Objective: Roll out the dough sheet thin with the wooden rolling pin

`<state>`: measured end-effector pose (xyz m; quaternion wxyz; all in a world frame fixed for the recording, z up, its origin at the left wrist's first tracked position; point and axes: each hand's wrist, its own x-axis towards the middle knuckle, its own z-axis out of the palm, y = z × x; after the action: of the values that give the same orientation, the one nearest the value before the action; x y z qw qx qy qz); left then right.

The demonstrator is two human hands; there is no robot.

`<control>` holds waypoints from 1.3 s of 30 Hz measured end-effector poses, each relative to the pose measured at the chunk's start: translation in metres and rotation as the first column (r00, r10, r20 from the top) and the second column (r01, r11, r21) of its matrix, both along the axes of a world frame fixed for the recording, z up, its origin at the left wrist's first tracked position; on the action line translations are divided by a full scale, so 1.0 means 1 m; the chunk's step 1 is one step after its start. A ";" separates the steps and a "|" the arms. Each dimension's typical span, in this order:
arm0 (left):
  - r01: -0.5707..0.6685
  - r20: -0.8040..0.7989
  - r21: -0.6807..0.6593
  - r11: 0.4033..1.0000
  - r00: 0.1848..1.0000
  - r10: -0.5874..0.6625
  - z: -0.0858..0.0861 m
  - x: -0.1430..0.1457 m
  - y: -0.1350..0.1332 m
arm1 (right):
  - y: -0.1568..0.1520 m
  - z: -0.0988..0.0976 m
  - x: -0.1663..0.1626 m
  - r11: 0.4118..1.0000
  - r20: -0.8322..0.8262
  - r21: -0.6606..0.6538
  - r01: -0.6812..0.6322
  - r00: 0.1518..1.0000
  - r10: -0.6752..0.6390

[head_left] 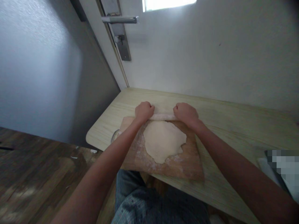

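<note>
**On a floured wooden board (193, 165), a flat sheet of dough (163, 141) below a gripped rolling pin (163, 117)**

At the board's middle lies the dough, pale and ragged-edged, notched near 4 o'clock. Along its 12 o'clock edge runs the pin; whether the two touch, I cannot tell. The left hand (144, 110) at 11 o'clock and the right hand (186, 111) at 1 o'clock have their fingers curled tightly round the pin, hiding its ends. The left forearm (116, 147) crosses the board's 9 o'clock side, the right forearm (221, 149) its 2 o'clock corner, both covering parts of it. A metal ring (113, 136) shows at 9 o'clock.

Beneath the board is a light wood surface (233, 124). Near 4 o'clock, at the surface's far side, sits a pixelated object (286, 171). A door handle (120, 20) is at 11 o'clock, a grey panel (42, 77) at 10, scraps (93, 151) on the floor (35, 177) past 9, and denim-clad legs (135, 199) at 7.
</note>
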<state>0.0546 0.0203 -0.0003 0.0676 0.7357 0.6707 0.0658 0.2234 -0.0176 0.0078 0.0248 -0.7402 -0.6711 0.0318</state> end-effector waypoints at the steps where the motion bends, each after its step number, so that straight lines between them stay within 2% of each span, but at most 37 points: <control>1: 0.000 -0.010 0.002 1.000 1.000 0.000 0.001 0.001 -0.002 | -0.003 0.001 0.000 1.000 0.018 0.016 -0.014 1.000 0.014; 5: 0.008 -0.066 0.034 0.999 0.998 -0.006 0.002 0.003 -0.012 | -0.019 0.003 -0.004 0.994 0.066 0.100 -0.043 0.997 0.037; 15: 0.123 -0.142 0.199 0.972 0.985 -0.096 0.002 -0.002 -0.045 | -0.047 -0.002 -0.010 0.981 0.093 0.175 -0.082 0.993 0.067; 21: 0.166 -0.139 0.246 0.955 0.981 -0.135 -0.002 -0.009 -0.065 | -0.063 0.001 -0.015 0.981 0.136 0.167 -0.099 0.988 0.077; 26: 0.226 -0.081 0.294 0.929 0.974 -0.212 -0.002 -0.018 -0.083 | -0.084 0.002 -0.017 0.965 0.139 0.192 -0.177 0.979 0.152; 29: 0.292 -0.093 0.286 0.913 0.956 -0.277 0.000 -0.027 -0.096 | -0.097 0.002 -0.013 0.936 0.137 0.237 -0.259 0.963 0.232; 33: 0.375 -0.125 0.209 0.903 0.926 -0.356 0.006 -0.039 -0.113 | -0.113 0.001 -0.006 0.900 0.110 0.254 -0.355 0.935 0.338; 39: 0.400 -0.062 0.141 0.906 0.916 -0.395 0.012 -0.049 -0.130 | -0.130 -0.004 0.001 0.827 0.047 0.337 -0.451 0.885 0.463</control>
<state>0.0055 -0.1099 0.0114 0.0129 0.8608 0.5009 0.0893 0.2246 -0.1477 0.0037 0.1554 -0.5420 -0.8233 -0.0651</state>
